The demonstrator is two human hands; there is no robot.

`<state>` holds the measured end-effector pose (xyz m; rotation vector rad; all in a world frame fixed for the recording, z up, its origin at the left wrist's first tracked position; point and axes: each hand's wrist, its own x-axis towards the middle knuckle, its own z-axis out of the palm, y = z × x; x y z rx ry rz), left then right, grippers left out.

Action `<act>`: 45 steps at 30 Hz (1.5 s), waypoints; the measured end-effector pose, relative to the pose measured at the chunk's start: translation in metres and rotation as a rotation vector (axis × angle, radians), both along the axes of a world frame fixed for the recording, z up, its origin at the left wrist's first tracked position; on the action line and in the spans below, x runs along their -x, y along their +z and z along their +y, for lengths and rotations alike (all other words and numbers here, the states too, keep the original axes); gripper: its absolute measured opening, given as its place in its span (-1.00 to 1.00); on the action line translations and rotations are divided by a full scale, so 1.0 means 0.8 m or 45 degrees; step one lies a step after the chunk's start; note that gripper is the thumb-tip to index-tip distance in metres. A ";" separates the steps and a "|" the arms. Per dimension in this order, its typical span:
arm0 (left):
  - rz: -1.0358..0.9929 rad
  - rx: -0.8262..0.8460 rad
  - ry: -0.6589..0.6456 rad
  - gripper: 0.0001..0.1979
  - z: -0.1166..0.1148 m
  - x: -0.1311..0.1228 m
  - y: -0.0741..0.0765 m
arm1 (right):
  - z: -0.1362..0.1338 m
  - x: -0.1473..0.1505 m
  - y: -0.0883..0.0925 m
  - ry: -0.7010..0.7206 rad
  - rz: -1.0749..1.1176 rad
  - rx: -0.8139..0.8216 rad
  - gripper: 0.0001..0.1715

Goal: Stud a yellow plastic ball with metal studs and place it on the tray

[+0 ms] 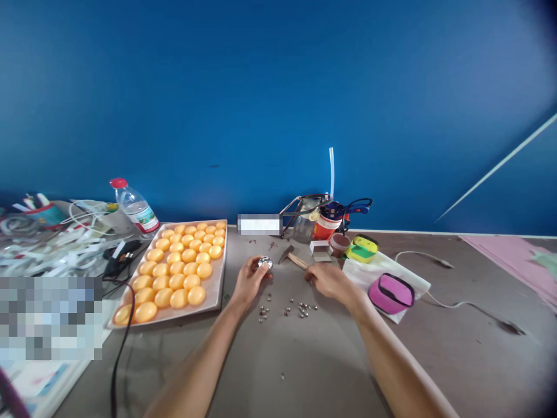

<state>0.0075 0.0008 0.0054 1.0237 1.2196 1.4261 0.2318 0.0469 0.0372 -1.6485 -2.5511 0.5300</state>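
Observation:
My left hand (249, 283) is closed around a small, shiny silver round piece (265, 263), held between thumb and fingers. Across from it, my right hand (328, 280) grips the end of a hammer's wooden handle (297, 260). The hammer's metal head (285, 253) points left, towards the silver piece but apart from it. Several tiny shiny metal bits (303, 309) lie scattered on the grey table (270, 360) between my forearms, and a smaller group (263, 313) lies near my left wrist. Part of the silver piece is hidden by my fingers.
To the left stands a white tray (221, 273) of glossy orange balls. A water bottle (138, 210) leans behind it. A glass jar (304, 223), a red cup (326, 227) and a small white box (321, 251) stand behind the hammer. Pink (390, 294) and yellow (362, 248) pouches lie right.

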 end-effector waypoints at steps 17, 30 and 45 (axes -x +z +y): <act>0.011 0.017 -0.056 -0.60 -0.001 0.000 0.003 | -0.011 0.016 0.004 0.043 -0.209 -0.081 -0.74; 0.046 0.003 -0.081 -0.57 0.003 -0.004 -0.005 | -0.018 0.048 0.000 -0.113 1.271 0.481 -0.95; 0.304 -0.072 -0.212 -0.61 -0.004 -0.002 -0.011 | -0.028 0.075 -0.014 -0.287 1.539 0.633 -0.82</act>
